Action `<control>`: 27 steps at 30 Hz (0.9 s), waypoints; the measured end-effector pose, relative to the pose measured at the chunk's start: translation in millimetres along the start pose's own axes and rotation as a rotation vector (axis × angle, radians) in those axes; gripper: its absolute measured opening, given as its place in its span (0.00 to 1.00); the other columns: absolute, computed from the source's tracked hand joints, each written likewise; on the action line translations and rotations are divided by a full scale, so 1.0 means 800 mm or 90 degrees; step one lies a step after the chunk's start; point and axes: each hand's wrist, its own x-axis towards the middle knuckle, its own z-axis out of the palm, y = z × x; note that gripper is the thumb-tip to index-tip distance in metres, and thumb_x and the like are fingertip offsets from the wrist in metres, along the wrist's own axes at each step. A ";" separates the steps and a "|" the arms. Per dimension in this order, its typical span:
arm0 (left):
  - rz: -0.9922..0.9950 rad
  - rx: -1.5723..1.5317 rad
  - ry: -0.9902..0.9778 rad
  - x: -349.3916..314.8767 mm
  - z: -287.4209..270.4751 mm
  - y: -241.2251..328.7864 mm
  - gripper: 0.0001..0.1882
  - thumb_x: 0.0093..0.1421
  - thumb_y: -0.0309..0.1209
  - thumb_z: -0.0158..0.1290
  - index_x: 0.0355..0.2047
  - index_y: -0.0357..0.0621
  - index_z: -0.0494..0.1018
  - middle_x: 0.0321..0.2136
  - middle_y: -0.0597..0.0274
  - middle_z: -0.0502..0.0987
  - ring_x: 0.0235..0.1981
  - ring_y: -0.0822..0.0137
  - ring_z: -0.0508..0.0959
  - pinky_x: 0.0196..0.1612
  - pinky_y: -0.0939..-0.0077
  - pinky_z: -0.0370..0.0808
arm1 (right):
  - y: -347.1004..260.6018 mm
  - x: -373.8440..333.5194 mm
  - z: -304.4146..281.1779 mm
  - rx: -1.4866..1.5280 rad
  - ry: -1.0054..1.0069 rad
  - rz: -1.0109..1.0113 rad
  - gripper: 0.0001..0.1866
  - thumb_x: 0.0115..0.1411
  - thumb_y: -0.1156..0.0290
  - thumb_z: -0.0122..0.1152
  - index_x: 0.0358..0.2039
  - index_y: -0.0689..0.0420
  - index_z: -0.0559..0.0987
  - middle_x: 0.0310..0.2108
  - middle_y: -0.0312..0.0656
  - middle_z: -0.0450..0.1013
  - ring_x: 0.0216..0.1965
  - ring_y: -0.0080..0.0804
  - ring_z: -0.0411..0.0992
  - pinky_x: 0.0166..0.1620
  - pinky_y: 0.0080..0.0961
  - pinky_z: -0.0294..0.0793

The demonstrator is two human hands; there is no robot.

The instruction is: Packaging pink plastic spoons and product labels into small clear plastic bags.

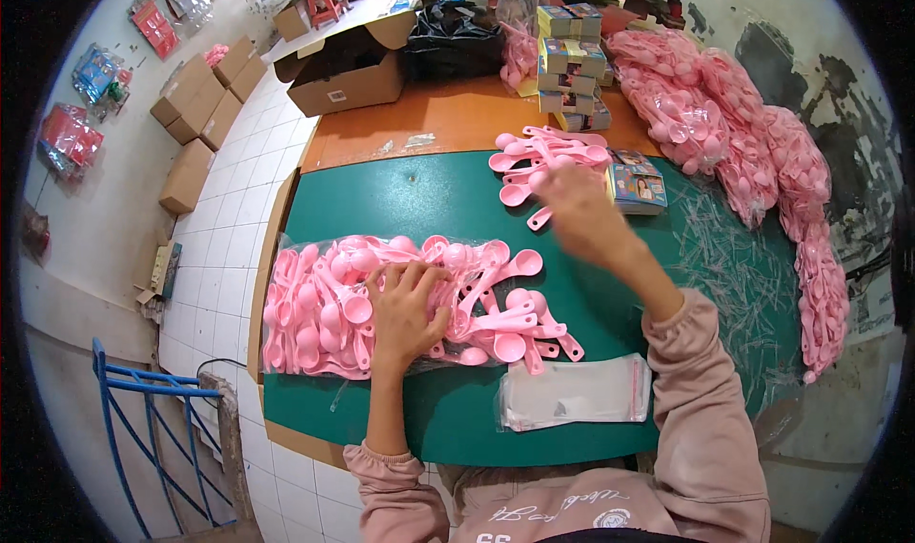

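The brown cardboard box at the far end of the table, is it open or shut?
Open. The cardboard box has its top flaps folded outward and its dark inside shows; what it holds cannot be made out.

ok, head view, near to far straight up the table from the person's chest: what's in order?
stack of clear bags → bag of pink spoons under the left hand → loose pink spoons by the right hand → stacked small boxes.
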 end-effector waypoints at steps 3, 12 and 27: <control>0.002 0.000 0.001 0.002 0.001 0.002 0.17 0.39 0.33 0.51 0.34 0.50 0.71 0.34 0.66 0.70 0.42 0.63 0.66 0.52 0.58 0.51 | -0.052 -0.007 0.001 0.286 -0.075 -0.210 0.15 0.45 0.74 0.53 0.36 0.53 0.73 0.38 0.37 0.66 0.45 0.32 0.63 0.43 0.29 0.65; 0.012 0.002 0.010 0.003 0.001 0.002 0.16 0.40 0.34 0.52 0.33 0.52 0.71 0.33 0.66 0.70 0.41 0.64 0.66 0.52 0.59 0.52 | -0.064 -0.016 0.026 0.038 -0.137 -0.285 0.08 0.48 0.68 0.51 0.30 0.55 0.71 0.34 0.36 0.65 0.43 0.30 0.63 0.42 0.27 0.63; 0.013 -0.003 0.003 0.002 0.007 -0.002 0.18 0.38 0.33 0.51 0.34 0.51 0.71 0.34 0.66 0.69 0.41 0.64 0.66 0.53 0.59 0.51 | 0.009 -0.009 0.006 -0.092 0.011 0.066 0.16 0.52 0.63 0.52 0.36 0.62 0.69 0.34 0.49 0.66 0.38 0.48 0.66 0.40 0.41 0.65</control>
